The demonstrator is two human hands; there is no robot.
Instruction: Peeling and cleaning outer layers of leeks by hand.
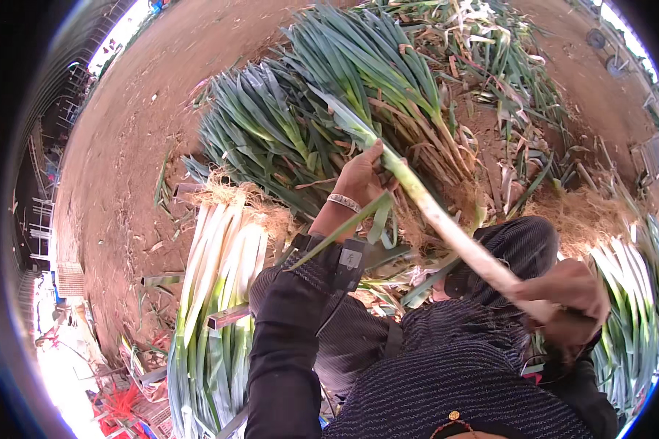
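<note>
One long leek (436, 212) slants across the middle, its green leaves up by the heaps and its white end down at the right. My left hand (359, 175), wearing a pale bracelet, is closed around the leek where green turns to white. A torn green leaf (351, 223) hangs by my left wrist. At the white lower end my right hand (567, 296) is wrapped around the leek; it is somewhat blurred, and it hides the root tip.
Untrimmed leeks (366, 66) lie heaped ahead, with leaf scraps (490, 66) behind. Bundles of white-stemmed leeks stand at my left (223, 249) and right (622, 271), roots pointing away. Red string (121, 402) lies at lower left. A wheeled cart (611, 55) stands far right on bare earth.
</note>
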